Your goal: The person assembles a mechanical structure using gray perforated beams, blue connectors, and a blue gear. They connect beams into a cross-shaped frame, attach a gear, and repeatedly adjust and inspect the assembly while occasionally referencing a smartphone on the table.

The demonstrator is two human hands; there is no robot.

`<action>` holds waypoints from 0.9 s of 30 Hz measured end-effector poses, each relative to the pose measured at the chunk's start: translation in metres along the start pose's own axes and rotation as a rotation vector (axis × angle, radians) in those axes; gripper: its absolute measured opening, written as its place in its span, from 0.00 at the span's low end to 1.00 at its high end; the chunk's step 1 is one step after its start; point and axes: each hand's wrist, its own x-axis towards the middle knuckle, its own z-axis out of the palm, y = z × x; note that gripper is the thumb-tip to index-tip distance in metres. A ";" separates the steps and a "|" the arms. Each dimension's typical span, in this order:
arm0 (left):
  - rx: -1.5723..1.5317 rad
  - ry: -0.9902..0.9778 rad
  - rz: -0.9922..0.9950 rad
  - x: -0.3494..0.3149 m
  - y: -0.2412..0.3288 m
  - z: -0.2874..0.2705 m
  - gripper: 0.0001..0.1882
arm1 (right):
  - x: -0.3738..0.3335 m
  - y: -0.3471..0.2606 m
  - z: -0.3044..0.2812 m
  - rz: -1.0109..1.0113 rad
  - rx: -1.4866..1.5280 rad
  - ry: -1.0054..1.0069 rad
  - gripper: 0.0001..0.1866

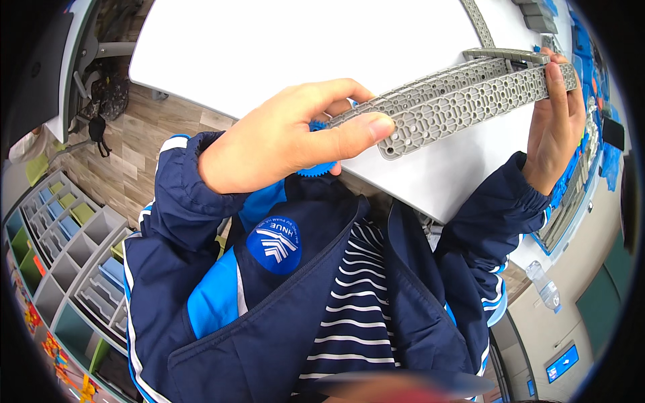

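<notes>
1. Curling the left grip [289, 127] partly closed around the left end of the grey perforated plastic frame [470, 111], laying the thumb over the near beam and bending the fingers behind.
2. Leaving a blue toothed gear wheel [319, 169] showing beneath the left palm; not making clear whether attached to the frame or merely touching.
3. Holding the frame between both grips over the white surface [235, 47], slanting upward to the right in view.
4. Probably feeling light for its length, being thin, open-lattice plastic; likely staying stiff along each beam, yet possibly twisting or loosening at the joints.
5. Offering ribbed, holed faces, so probably not slipping much; best taking hold of both beams together, close to the ends.
6. Seeing a grey perforated strip [478, 23] beyond, lying on the surface.
7. Carrying a short grey upper piece [507, 55] near the right end, perhaps being a poor place for lifting.
8. Bending the right grip [561, 124] partly closed around the right end, resting fingers across the near beam's face.
</notes>
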 end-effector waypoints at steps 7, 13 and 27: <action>0.011 -0.011 0.078 0.006 -0.005 -0.002 0.30 | 0.000 0.002 -0.003 -0.004 -0.031 -0.021 0.16; 0.113 -0.029 0.163 0.006 -0.010 -0.005 0.34 | 0.003 0.009 -0.010 0.071 0.105 -0.001 0.18; 0.029 -0.024 0.134 0.006 -0.009 -0.005 0.31 | -0.127 -0.054 0.077 0.212 0.114 -0.196 0.04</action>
